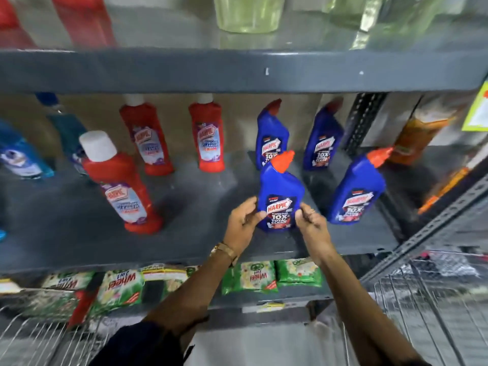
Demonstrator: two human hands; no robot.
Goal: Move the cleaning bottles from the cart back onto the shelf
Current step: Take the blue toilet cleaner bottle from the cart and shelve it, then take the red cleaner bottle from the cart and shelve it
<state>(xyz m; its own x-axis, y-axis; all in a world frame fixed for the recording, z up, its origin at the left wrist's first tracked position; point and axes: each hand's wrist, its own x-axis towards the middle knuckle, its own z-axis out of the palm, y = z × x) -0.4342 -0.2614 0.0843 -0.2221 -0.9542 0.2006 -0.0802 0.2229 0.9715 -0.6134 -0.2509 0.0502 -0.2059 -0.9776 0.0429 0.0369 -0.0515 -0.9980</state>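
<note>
A red bottle (120, 182) stands at the left front of the grey shelf (200, 233), and two more red ones sit behind. Centre now: the left hand (244, 224) and right hand (311, 223) bracket an upright blue bottle (280, 192), fingers curled against its lower sides. Another blue bottle (356, 190) leans just right; the wire cart (422, 307) sits below.

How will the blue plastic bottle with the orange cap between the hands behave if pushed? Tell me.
The blue plastic bottle with the orange cap looks tall on a narrow base, so it may tip. Its glossy sides could slip. The left hand and right hand probably steady it.
</note>
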